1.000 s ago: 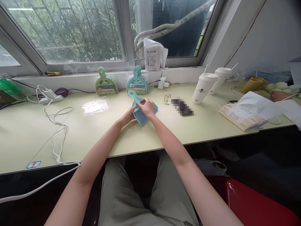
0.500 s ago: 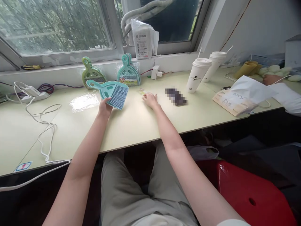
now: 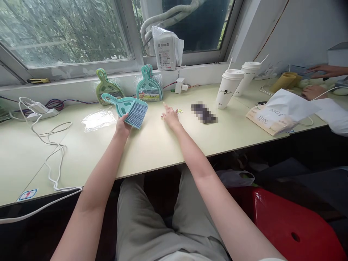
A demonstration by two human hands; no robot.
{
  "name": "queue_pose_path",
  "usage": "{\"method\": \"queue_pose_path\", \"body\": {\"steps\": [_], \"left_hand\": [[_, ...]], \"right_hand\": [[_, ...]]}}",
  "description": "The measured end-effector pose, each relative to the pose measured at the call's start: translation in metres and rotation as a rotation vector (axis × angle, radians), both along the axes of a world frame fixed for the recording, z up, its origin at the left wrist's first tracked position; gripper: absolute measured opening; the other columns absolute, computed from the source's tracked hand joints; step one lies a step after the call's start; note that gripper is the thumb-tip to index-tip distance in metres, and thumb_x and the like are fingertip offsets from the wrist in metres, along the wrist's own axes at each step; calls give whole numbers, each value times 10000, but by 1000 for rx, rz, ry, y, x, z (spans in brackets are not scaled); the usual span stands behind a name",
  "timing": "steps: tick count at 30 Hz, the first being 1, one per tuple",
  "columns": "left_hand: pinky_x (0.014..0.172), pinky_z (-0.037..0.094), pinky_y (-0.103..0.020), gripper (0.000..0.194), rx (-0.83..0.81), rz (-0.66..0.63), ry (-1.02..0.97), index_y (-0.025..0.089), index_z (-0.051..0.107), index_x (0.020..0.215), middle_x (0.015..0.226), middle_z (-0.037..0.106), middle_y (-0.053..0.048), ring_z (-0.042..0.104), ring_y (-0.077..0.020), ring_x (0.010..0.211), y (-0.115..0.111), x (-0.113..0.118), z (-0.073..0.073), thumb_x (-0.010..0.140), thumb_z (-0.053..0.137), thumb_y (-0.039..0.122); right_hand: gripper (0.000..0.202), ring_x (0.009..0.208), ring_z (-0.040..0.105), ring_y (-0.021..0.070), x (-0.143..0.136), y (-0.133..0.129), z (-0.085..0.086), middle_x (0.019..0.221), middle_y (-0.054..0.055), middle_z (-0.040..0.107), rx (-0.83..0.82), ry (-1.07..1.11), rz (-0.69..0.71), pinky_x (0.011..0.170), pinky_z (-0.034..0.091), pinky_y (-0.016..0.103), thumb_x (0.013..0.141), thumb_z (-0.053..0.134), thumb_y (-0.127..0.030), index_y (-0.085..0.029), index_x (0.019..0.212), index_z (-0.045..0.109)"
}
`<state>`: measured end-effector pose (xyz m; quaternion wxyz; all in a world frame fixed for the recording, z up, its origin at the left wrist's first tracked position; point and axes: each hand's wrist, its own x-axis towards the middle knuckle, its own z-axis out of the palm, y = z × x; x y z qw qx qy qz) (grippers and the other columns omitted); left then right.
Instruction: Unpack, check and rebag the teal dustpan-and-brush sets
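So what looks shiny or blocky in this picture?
In the head view, glare whitens the plastic film, left of the dustpan set in the left hand; chunky squares hide details of a dark item; a small glint shows on the red stool.

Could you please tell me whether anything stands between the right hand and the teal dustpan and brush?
Nothing visible blocks the way: from the right hand across to the dustpan and brush, held in the left hand, only tabletop shows, besides an edge of the small printed card that the right hand partly hides.
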<state>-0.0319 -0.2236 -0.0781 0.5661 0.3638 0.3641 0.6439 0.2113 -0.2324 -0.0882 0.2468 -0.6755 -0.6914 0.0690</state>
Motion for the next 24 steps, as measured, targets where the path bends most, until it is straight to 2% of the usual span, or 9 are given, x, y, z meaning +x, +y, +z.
{"method": "queue_pose_path", "body": {"steps": [4, 6, 8, 10, 13, 16, 19, 21, 24], "left_hand": [[843, 541, -288, 488, 33, 61, -44, 232, 532, 1219, 982, 695, -32, 667, -172, 964, 0, -2, 4, 758, 689, 202], [858, 542, -282, 493, 46, 76, -54, 234, 533, 1214, 976, 694, -24, 665, -169, 976, 0, -4, 5, 751, 702, 212], [857, 550, -286, 495, 50, 80, -52, 239, 534, 1217, 984, 692, -24, 662, -175, 992, 0, -5, 6, 752, 702, 220], [848, 560, -292, 475, 47, 77, -37, 238, 543, 1207, 998, 692, -32, 658, -191, 1012, 0, -6, 6, 757, 695, 221], [821, 575, -298, 399, 14, 77, -14, 223, 571, 1165, 1007, 694, -50, 657, -210, 1015, 0, -6, 5, 777, 665, 209], [797, 582, -297, 323, -24, 71, 6, 210, 593, 1115, 1008, 693, -58, 662, -209, 992, 2, -6, 3, 794, 627, 200], [785, 587, -308, 326, -31, 65, 63, 228, 590, 1107, 984, 692, -52, 669, -208, 960, 3, -5, -1, 784, 640, 224], [766, 591, -325, 375, -52, 65, 109, 255, 577, 1136, 958, 690, -41, 675, -209, 927, 2, -2, -3, 772, 664, 248], [718, 589, -331, 403, -104, 12, 150, 268, 573, 1143, 953, 688, -32, 678, -202, 878, -3, 6, -6, 759, 694, 266]], "right_hand": [[474, 1409, 327, 219, -16, -2, 1, 1469, 99, 457, -110, 9, 380, 1179, 136, 505, 922, 382, -102, -220, 1359, 522], [521, 1420, 320, 210, -18, -3, 3, 1502, 61, 424, -78, 67, 459, 1185, 111, 516, 912, 404, -115, -259, 1408, 466], [558, 1432, 297, 227, -17, -3, 6, 1537, 64, 368, -30, 105, 374, 1183, 89, 541, 934, 442, -214, -268, 1481, 347], [591, 1461, 218, 274, -13, -2, 6, 1563, 128, 299, -25, 77, 149, 1168, 66, 578, 950, 460, -334, -199, 1502, 300], [565, 1458, 192, 330, -6, 0, 2, 1539, 236, 292, -101, 4, -121, 1146, 91, 593, 954, 465, -406, -82, 1415, 425], [353, 1338, 418, 280, -5, 0, 0, 1396, 179, 516, -134, 0, -61, 1130, 235, 476, 961, 458, -326, -148, 1229, 603], [319, 1136, 591, 213, -14, -2, 6, 1222, 95, 653, -120, 117, -22, 964, 425, 309, 980, 404, -313, -232, 1207, 614], [413, 1092, 621, 197, -24, -5, 12, 1231, 100, 652, -61, 204, -88, 867, 463, 260, 1013, 289, -360, -229, 1307, 548], [521, 1229, 552, 211, -44, -12, 18, 1387, 123, 547, 100, 202, -123, 982, 421, 311, 1025, 166, -405, -218, 1447, 408]]}}
